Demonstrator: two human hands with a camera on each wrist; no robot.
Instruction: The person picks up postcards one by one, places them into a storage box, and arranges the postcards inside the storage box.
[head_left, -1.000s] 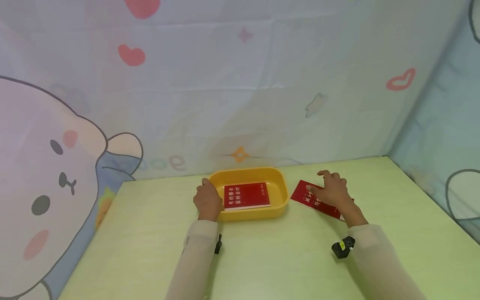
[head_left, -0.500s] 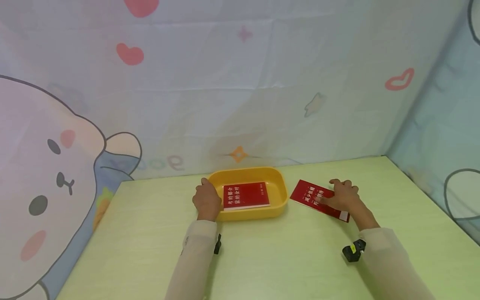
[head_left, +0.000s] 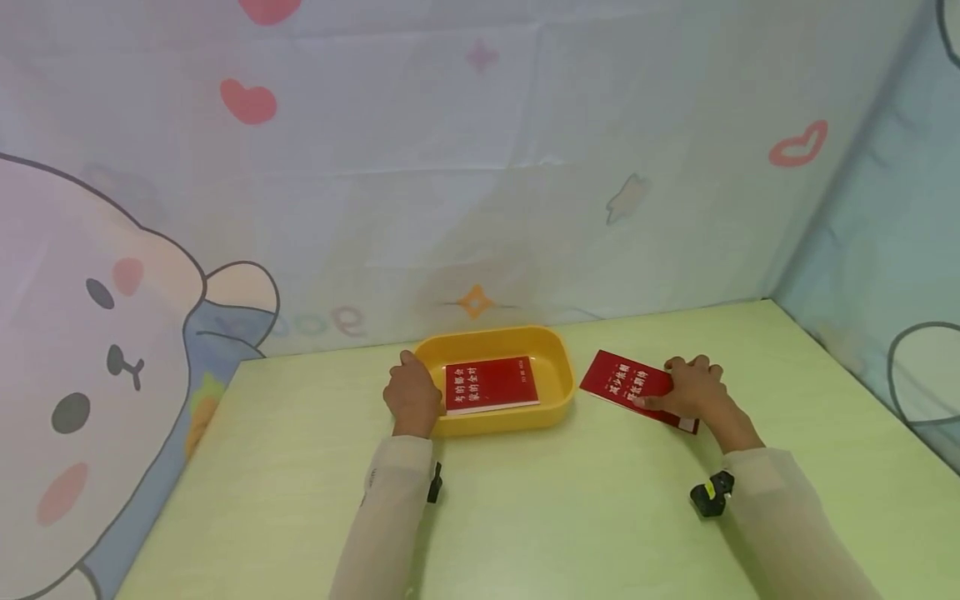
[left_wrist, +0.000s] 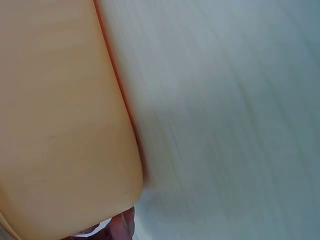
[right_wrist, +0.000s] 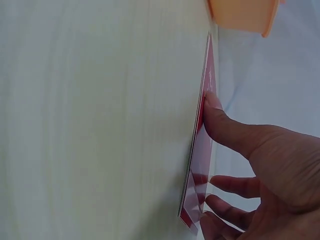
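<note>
Curled over the left rim of a yellow plastic tray (head_left: pixel 501 421), my left hand (head_left: pixel 412 393) grips it. In the left wrist view the tray's outer wall (left_wrist: pixel 70 125) fills the left side, with fingertips (left_wrist: pixel 122 227) showing below its corner. Inside the tray lies a red booklet (head_left: pixel 502 383) with white characters. To the right, a second red booklet (head_left: pixel 611 377) lies slanted on the table. My right hand (head_left: pixel 693 390) spreads over its right part; the right wrist view has the thumb (right_wrist: pixel 215 107) on the cover near one long edge and the other fingertips at the far side.
The pale green-yellow table (head_left: pixel 555 517) meets a printed cloth backdrop (head_left: pixel 420 208) close behind the tray. Another cloth (head_left: pixel 892 275) hangs along the right side. Black wrist cameras sit on both sleeves.
My right hand has moved right along the second booklet and lowered its fingers onto it, uncovering more of the printed characters. My left hand stays on the tray. The head view has tilted slightly.
</note>
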